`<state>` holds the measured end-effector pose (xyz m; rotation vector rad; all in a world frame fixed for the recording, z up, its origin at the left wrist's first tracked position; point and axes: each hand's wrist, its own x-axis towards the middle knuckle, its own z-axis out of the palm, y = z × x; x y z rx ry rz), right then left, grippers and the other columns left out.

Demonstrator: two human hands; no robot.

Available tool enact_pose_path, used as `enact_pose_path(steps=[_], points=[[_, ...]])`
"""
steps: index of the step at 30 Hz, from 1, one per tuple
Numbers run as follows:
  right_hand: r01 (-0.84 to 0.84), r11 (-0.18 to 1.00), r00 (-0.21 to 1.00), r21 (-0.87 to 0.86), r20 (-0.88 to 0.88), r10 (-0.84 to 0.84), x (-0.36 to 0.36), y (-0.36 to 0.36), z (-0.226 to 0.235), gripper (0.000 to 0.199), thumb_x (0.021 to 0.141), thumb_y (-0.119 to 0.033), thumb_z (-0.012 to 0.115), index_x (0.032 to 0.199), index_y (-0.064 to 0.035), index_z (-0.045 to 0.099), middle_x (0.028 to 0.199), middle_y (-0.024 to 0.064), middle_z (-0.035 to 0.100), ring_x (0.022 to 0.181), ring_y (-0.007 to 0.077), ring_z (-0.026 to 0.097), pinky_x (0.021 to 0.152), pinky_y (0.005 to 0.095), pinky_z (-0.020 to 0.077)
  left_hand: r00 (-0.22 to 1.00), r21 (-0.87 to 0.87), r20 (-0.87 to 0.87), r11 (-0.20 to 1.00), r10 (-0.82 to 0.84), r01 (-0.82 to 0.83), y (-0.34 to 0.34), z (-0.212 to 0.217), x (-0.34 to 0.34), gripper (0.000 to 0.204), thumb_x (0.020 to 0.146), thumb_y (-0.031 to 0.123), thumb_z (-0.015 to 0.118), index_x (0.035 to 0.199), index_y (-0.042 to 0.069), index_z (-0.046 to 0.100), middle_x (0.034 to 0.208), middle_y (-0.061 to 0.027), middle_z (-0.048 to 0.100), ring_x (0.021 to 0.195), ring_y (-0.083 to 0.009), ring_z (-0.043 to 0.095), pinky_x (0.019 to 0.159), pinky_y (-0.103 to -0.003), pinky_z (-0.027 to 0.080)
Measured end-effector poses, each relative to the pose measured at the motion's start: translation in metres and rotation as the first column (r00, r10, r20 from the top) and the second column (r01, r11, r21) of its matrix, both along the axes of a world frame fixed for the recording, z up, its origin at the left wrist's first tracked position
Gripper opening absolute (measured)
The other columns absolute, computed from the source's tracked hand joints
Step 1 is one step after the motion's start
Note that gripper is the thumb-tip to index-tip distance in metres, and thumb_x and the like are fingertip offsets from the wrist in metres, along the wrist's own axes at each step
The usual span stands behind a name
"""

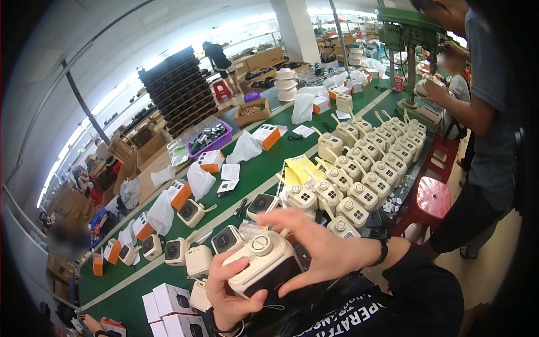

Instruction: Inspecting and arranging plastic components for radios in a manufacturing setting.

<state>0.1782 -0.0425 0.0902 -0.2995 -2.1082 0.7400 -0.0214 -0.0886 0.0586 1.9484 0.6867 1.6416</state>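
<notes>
A cream boxy device (261,261) with a round knob on top and a dark front is tilted in front of my chest. My left hand (233,292) is closed around its left end, with thumb and fingers on the casing. At its right end my right hand (323,247) has fingers stretched out above the knob and the thumb by the dark front's lower corner. Similar cream devices with dark round-grilled fronts, such as one device (227,238), stand just beyond on the green table (137,286).
Rows of cream devices (365,196) fill the right side, beside a yellow bag (303,168). White boxes (171,306) are stacked near left; orange-and-white boxes (210,160) line the far side. A co-worker (488,112) stands by a green drill press (410,39); a red stool (429,196) is close by.
</notes>
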Motion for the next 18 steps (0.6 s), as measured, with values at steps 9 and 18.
enact_pose_path(steps=[9, 18], points=[[-0.255, 0.841, 0.851, -0.477, -0.523, -0.038, -0.028, 0.003, -0.029, 0.077, 0.084, -0.023, 0.059, 0.139, -0.0075, 0.007, 0.14, 0.0152, 0.016, 0.112, 0.0226, 0.044, 0.088, 0.0325, 0.0422, 0.871, -0.369, 0.465, 0.929, 0.162, 0.024, 0.02, -0.008, 0.014, 0.062, 0.077, 0.042, 0.062, 0.115, 0.0, 0.037, 0.108, -0.0151, 0.049, 0.096, -0.0206, 0.052, 0.082, -0.03, 0.044], [-0.356, 0.715, 0.828, -0.602, -0.558, -0.058, -0.041, 0.01, -0.051, 0.074, 0.087, -0.02, 0.054, 0.139, -0.0048, 0.003, 0.128, 0.0158, 0.038, 0.114, 0.0174, 0.042, 0.093, 0.0296, 0.0355, 0.846, -0.352, 0.466, 0.931, 0.259, -0.091, 0.029, -0.013, 0.011, 0.053, 0.084, 0.036, 0.054, 0.117, 0.0, 0.034, 0.112, -0.0151, 0.047, 0.098, -0.0203, 0.051, 0.085, -0.03, 0.043]])
